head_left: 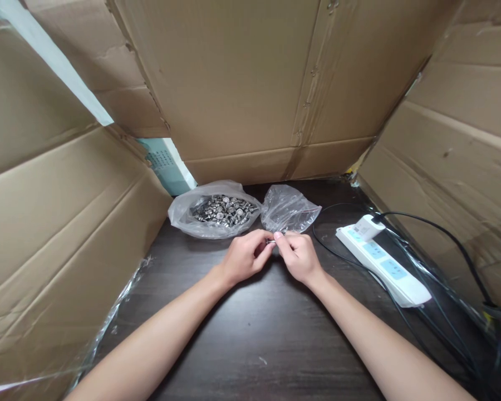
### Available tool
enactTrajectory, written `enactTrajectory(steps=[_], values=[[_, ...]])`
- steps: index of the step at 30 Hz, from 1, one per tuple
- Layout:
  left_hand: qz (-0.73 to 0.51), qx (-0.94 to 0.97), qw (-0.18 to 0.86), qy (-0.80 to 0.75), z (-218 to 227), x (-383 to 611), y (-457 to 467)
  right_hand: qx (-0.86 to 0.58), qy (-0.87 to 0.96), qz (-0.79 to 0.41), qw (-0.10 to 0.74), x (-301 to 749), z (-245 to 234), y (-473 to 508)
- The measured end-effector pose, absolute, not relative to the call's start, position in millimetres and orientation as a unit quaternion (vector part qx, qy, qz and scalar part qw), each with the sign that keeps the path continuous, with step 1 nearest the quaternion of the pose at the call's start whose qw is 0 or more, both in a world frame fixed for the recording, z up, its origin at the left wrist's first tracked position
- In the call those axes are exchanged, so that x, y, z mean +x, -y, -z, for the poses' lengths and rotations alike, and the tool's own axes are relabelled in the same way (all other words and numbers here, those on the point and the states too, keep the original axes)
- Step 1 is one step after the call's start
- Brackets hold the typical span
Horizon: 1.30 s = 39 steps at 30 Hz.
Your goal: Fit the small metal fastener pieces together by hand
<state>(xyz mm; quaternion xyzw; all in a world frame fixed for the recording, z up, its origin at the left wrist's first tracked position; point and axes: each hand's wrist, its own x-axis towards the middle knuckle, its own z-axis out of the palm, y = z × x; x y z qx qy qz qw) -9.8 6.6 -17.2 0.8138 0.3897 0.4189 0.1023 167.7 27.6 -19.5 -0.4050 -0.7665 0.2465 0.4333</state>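
My left hand (246,256) pinches a small shiny metal part (270,241) between thumb and fingers. Its exact kind is too small to make out. Facing it, my right hand (298,256) is closed, with its thumb tip up against the same spot; my fingers hide most of what lies between them. Just beyond the left hand sits an open clear plastic bag (178,216) full of small silvery metal pieces (225,211), some with round heads. A second clear plastic bag (290,201) lies crumpled behind the right hand, its near edge partly covered by my fingers.
A white power strip (394,275) lies to the right on the dark tabletop (242,340), with a white plug adapter (368,227) in it. Black cables (446,234) run around it. Cardboard walls (242,83) enclose the back and both sides.
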Motion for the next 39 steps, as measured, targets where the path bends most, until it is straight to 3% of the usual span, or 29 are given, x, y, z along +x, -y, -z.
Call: enactTrajectory(steps=[28,34,39], values=[[-0.344,0.886,-0.021,-0.311,12.0,-4.5,-0.1,-0.472,0.693,-0.232,0.494,167.4,17.7,-28.0],[-0.351,0.877,0.027,-0.327,12.8,-5.6,-0.3,-0.491,0.667,-0.24,0.507,168.8,16.6,-29.9],[-0.393,0.819,0.088,-0.408,17.7,-12.0,-8.5,-0.424,0.705,-0.274,0.499,166.2,13.6,-25.6]])
